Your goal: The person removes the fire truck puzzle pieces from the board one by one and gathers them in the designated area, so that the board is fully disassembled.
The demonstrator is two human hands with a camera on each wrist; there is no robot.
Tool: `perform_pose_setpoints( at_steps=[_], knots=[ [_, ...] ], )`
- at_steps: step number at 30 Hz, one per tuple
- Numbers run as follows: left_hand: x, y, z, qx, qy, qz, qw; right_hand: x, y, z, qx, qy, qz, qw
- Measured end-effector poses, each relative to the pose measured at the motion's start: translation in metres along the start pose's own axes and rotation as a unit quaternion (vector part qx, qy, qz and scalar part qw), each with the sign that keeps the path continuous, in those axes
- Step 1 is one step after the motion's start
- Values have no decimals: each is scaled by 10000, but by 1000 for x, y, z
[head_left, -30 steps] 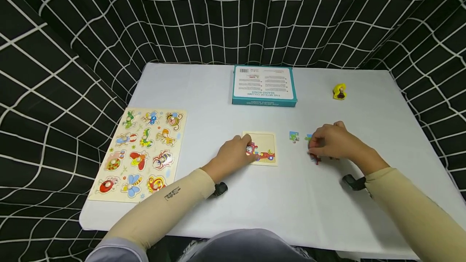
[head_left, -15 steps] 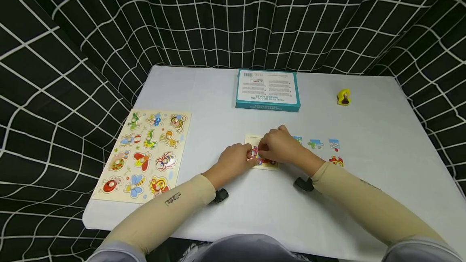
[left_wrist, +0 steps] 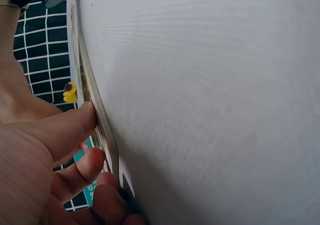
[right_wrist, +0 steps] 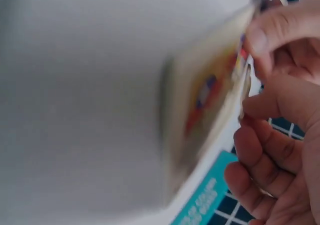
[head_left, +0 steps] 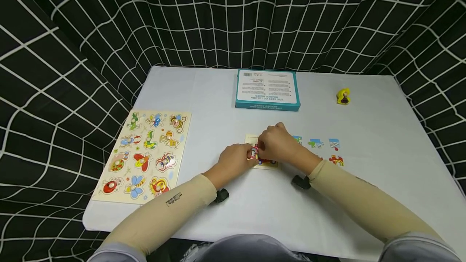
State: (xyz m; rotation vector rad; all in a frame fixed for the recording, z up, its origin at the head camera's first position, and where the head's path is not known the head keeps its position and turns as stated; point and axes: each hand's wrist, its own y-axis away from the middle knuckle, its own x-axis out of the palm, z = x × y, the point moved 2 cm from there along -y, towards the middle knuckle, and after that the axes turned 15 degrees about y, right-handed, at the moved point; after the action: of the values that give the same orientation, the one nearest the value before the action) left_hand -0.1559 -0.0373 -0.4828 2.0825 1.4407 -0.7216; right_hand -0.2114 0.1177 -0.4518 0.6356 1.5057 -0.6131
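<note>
My left hand (head_left: 234,160) grips the left side of a small wooden jigsaw board (head_left: 251,137), its thumb against the board's edge in the left wrist view. Over the board, my right hand (head_left: 278,144) pinches a thin puzzle piece (right_wrist: 246,92) between thumb and fingers. Its picture is mostly hidden by the fingers. Red vehicle pieces lie in the board, partly covered by both hands. To the right are several loose pieces, among them a blue-and-green piece (head_left: 316,143), a blue-and-white piece (head_left: 334,144) and a red-and-yellow wheel piece (head_left: 336,160).
A larger insect puzzle board (head_left: 182,144) lies at the left. Towards the back stands a teal-edged box (head_left: 267,88). A small yellow figure (head_left: 343,96) is at the back right of the white table (head_left: 211,92). Black gridded cloth (head_left: 218,23) surrounds the table.
My right hand has moved left from the loose pieces to the board, with a piece in its fingers, and has since shifted only slightly. My left hand keeps its hold on the board.
</note>
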Motion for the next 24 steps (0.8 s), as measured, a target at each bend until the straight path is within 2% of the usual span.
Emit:
perform_pose_setpoints(
  at_steps=[3, 6, 10, 14, 19, 24],
  knots=[
    [0, 0, -1, -22, 2, 18, 10000, -8, 8, -11, 165, -117, 20, 9998],
    [0, 0, -2, -73, 21, 59, 10000, -11, 21, -32, 443, -227, 131, 9987],
    [-1, -1, 0, -153, 32, 137, 9998, -9, 46, -63, 745, -194, 397, 9962],
    [-3, -3, 2, -176, 47, 225, 9996, -1, 68, -84, 843, -315, 634, 9939],
    [-2, -4, 3, -173, 70, 311, 9993, 12, 85, -92, 682, -572, 571, 9944],
    [-1, -5, 1, -180, -155, 306, 9992, 18, 91, -91, 597, -625, 468, 9952]
  ],
)
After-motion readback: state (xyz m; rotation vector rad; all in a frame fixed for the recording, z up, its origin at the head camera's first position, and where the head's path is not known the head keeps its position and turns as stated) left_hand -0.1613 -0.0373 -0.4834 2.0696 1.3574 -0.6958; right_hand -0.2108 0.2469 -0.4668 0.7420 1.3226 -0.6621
